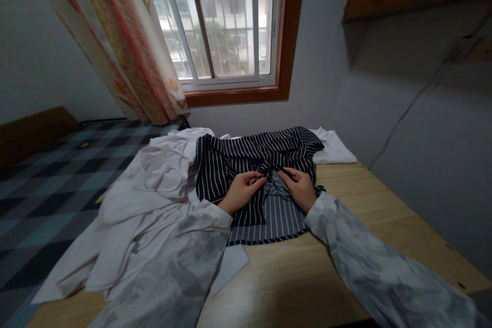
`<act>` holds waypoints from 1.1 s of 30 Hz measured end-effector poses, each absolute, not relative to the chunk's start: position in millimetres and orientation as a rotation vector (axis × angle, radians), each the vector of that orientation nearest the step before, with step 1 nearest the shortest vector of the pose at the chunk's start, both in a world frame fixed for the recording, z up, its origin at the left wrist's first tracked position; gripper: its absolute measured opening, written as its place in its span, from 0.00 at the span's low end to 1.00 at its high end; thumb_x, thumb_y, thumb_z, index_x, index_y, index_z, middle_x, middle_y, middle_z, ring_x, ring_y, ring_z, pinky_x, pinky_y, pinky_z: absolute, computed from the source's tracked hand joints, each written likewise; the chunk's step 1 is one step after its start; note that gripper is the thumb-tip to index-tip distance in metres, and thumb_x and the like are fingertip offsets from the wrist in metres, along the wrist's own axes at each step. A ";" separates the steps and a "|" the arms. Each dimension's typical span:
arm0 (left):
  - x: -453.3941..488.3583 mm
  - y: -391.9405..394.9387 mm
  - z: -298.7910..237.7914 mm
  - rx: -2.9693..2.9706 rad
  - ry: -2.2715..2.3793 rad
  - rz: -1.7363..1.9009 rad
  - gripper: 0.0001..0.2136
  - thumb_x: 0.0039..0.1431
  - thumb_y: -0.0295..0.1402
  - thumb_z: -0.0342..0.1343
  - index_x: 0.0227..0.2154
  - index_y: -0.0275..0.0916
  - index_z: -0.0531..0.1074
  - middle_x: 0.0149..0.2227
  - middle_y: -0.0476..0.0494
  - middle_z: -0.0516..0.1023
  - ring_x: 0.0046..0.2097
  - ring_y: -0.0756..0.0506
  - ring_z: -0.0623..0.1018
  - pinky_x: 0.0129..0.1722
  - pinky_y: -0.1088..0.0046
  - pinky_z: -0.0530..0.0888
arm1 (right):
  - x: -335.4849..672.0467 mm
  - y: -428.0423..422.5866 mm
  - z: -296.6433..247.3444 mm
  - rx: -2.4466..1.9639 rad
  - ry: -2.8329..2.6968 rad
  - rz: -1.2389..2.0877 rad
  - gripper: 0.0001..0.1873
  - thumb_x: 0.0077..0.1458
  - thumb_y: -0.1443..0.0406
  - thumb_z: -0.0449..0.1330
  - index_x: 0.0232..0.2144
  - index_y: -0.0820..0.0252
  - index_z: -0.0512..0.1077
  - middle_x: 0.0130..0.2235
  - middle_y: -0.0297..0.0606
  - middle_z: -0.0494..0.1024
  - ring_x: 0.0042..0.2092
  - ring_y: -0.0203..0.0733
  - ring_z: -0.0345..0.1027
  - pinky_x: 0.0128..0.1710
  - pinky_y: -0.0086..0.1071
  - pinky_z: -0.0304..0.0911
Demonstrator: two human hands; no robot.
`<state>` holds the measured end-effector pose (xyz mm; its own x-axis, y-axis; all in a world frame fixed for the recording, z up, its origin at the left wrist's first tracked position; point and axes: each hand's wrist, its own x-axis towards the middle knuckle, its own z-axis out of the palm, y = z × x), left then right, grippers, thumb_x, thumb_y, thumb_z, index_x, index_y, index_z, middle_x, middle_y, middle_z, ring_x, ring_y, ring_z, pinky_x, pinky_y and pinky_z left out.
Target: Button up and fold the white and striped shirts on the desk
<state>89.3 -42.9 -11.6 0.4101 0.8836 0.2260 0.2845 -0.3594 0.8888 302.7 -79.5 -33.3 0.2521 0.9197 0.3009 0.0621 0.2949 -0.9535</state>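
Observation:
A black shirt with white stripes (215,169) lies spread on the wooden table, its collar end toward the window. Its paler inner side shows near the front hem, where the front parts. My left hand (242,189) pinches the dark cloth at the middle of the shirt between thumb and fingers. Close by on the right, my right hand (300,187) grips the other edge of the same opening, fingers closed on the fabric. Small details between the fingertips are too dark to make out.
Crumpled white clothes (142,205) cover the table's left side. A folded white cloth (334,147) lies at the back right. A flat white piece (230,266) rests near my left sleeve on the wooden table (284,277). A checked bed (38,184) adjoins on the left.

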 end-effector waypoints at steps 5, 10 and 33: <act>89.0 -42.5 -12.4 1.845 0.975 0.943 0.16 0.63 0.48 0.64 0.37 0.38 0.82 0.29 0.47 0.78 0.30 0.47 0.72 0.31 0.72 0.67 | 303.9 -79.2 -31.8 -1.105 -1.151 0.792 0.25 0.52 0.44 0.74 0.43 0.56 0.85 0.43 0.44 0.88 0.47 0.55 0.83 0.49 0.47 0.79; 89.1 -42.9 -12.2 1.859 0.955 0.959 0.16 0.64 0.48 0.64 0.37 0.38 0.82 0.31 0.46 0.80 0.33 0.46 0.75 0.33 0.71 0.70 | 299.5 -85.7 -29.1 -1.124 -1.219 0.760 0.19 0.57 0.47 0.72 0.39 0.54 0.86 0.42 0.42 0.88 0.43 0.52 0.82 0.49 0.45 0.78; 90.4 -55.2 -7.5 2.008 0.867 0.968 0.15 0.69 0.44 0.62 0.41 0.37 0.84 0.34 0.45 0.84 0.36 0.45 0.80 0.38 0.70 0.75 | 294.6 -106.0 -25.2 -1.234 -1.754 0.040 0.14 0.68 0.61 0.62 0.52 0.51 0.84 0.43 0.36 0.89 0.37 0.42 0.83 0.40 0.33 0.74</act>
